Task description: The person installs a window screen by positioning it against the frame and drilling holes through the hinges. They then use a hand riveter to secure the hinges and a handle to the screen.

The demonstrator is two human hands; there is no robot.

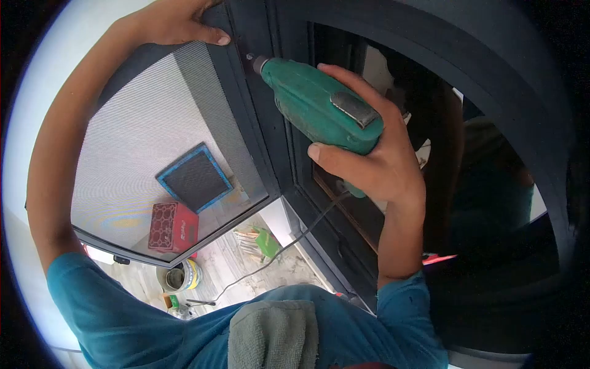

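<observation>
My right hand [387, 157] is wrapped around a green corded drill [319, 101], which is tilted with its nose up and to the left. The tip of the drill points at a small metal screw or fitting [249, 56] on the dark door frame [255, 117]; whether they touch is hard to tell. At the top, my left hand [175, 23] holds the upper part of the screen door [147, 67], its thumb stretched along the dark frame. The other fingers are mostly cut off by the image edge.
A grey cable [283, 249] runs from the drill down to the floor. Through the mesh show a red crate [174, 226] and a blue-edged dark mat [195, 177]. Below stand a bucket [183, 275] and a green packet [266, 243]. Dark glass [491, 246] is at right.
</observation>
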